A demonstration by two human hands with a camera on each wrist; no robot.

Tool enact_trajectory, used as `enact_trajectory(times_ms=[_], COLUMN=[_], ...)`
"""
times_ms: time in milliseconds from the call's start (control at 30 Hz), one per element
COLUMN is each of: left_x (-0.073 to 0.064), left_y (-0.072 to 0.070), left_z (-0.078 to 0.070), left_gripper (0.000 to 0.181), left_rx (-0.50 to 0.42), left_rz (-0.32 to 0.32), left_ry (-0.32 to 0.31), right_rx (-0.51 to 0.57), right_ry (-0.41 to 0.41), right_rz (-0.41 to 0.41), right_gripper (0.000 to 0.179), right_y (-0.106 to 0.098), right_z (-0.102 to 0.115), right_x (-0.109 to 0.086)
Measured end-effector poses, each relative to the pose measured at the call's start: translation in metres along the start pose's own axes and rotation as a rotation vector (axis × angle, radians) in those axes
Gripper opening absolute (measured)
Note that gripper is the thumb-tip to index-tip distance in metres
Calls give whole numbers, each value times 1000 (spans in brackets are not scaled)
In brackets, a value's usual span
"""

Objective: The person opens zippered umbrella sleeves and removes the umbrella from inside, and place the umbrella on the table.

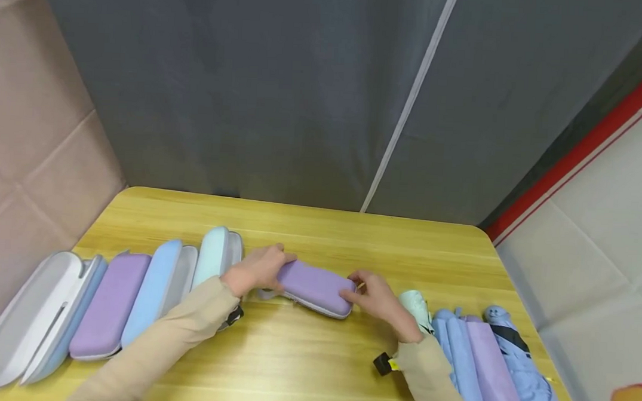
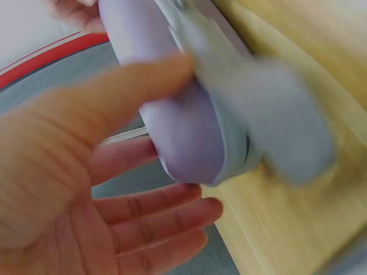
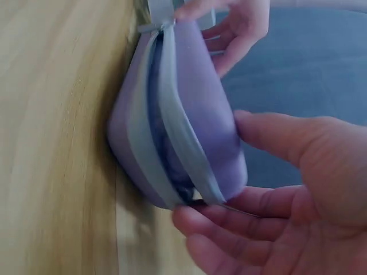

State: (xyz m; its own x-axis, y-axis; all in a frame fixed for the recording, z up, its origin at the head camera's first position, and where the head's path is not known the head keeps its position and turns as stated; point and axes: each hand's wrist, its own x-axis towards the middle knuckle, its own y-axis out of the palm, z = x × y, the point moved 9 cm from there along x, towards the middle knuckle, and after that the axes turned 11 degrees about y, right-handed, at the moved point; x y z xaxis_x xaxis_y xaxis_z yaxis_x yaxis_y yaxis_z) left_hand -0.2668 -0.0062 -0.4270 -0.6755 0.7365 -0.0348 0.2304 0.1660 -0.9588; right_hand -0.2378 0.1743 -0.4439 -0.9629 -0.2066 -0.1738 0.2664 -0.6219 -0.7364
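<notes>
A purple zip case (image 1: 317, 287) lies lengthwise between my two hands over the middle of the table. My left hand (image 1: 264, 270) holds its left end, the thumb across the zip side in the left wrist view and the other fingers spread below. A pale grey strap (image 2: 287, 120), blurred, sticks out there. My right hand (image 1: 375, 297) grips the right end, thumb on the purple shell and fingertips at the rim. In the right wrist view the zip (image 3: 166, 114) is parted along this side, with a dark gap and something purplish inside.
On the left stand an open pale blue case (image 1: 30, 325), a purple case (image 1: 111, 305), a blue case (image 1: 153, 289) and a mint case (image 1: 211, 258). Several folded umbrellas, among them a purple one (image 1: 494, 363), lie at the right. A dark grey curtain (image 1: 250, 101) hangs behind the table.
</notes>
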Motion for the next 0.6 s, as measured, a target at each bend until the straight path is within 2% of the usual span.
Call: enact_trajectory(times_ms=[233, 300, 467, 600], left_x=[14, 20, 33, 39], left_y=[-5, -3, 5, 10], left_z=[-11, -13, -21, -32], left_gripper=[50, 47, 40, 63], left_rx=[115, 94, -25, -23], left_rz=[-138, -155, -153, -160], left_ry=[-23, -39, -102, -175], right_rx=[8, 9, 9, 21], right_ry=[-37, -47, -77, -127], right_rz=[62, 67, 77, 108], right_gripper=[26, 22, 15, 11], right_y=[11, 17, 32, 39], right_z=[9, 14, 26, 33], right_x=[-25, -31, -42, -45])
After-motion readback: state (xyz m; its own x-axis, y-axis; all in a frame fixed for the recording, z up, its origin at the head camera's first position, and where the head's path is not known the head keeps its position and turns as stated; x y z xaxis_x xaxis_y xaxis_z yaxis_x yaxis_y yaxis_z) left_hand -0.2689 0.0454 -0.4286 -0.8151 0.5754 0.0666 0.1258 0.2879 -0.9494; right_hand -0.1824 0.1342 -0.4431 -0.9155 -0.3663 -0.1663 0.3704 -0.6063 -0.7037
